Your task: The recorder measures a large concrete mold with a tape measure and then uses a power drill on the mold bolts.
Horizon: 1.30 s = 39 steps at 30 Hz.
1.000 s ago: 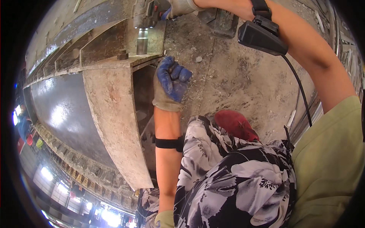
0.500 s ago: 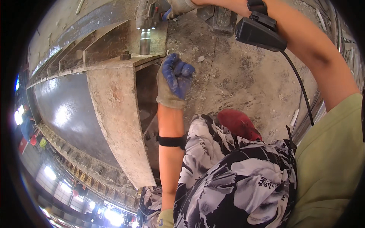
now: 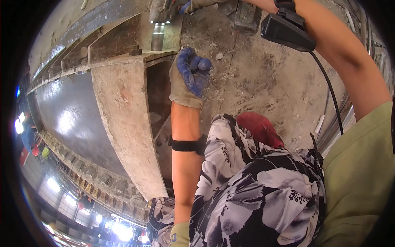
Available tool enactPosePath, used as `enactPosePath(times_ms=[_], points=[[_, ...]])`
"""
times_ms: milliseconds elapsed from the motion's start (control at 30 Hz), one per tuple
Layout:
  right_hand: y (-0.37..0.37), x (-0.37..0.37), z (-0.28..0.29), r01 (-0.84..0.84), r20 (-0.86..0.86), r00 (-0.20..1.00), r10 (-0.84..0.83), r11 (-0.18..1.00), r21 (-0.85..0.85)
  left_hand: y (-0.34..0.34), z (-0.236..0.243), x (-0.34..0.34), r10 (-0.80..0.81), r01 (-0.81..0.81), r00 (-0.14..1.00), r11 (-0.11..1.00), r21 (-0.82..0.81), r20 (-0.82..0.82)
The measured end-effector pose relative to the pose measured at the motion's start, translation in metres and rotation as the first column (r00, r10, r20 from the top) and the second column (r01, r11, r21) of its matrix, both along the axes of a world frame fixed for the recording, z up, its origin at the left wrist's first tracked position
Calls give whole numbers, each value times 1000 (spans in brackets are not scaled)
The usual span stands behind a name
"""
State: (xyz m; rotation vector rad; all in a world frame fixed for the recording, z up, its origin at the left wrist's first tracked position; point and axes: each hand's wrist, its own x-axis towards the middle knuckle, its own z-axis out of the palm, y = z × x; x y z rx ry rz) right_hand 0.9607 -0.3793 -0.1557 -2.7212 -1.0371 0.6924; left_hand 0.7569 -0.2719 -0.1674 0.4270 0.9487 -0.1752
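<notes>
An impact wrench (image 3: 159, 11) with lit lamps stands upright at the top edge, its metal socket (image 3: 157, 38) pointing down at the flange of a steel mould (image 3: 121, 94). My right hand (image 3: 201, 4), in a grey glove with blue-coated fingers, grips the wrench's side and is partly cut off by the picture's edge. Just beside the flange corner, my left hand (image 3: 190, 76) is closed in a similar glove. Whatever its curled fingers may hold is hidden. A hex bolt (image 3: 135, 50) sits on the flange, left of the socket.
Rough concrete floor (image 3: 263, 78) with crumbs and grit lies to the right of the mould. A dark metal block (image 3: 245, 17) rests on it near the top. From a black device (image 3: 288, 32) strapped to my right arm hangs a cable (image 3: 329, 82). Another person (image 3: 29, 133) is at the far left.
The whole view has shifted slightly, so the mould, wrench and my left hand sit a little higher in the picture. My left hand stays closed, and the socket remains over the flange.
</notes>
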Motion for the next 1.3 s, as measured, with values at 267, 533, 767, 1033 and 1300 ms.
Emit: enactPosePath(times_ms=[267,533,767,1033,1300], points=[[-2,-1,2,3,11,1000,-3,1000,-11,-2,-6,-1,11,-12,999,1000,23,36],[-3,0,5,2,29,1000,-1,1000,-5,-2,-1,0,14,-13,998,1000,-23,57],[-6,-3,3,25,28,999,-27,998,51,-1,-6,-3,2,-4,997,1000,24,74],[11,-4,22,-26,8,1000,27,994,-109,7,-9,-3,2,3,998,998,-64,64],[15,0,36,-6,-78,997,-7,986,-166,4,-8,-4,10,-7,998,998,-58,60]])
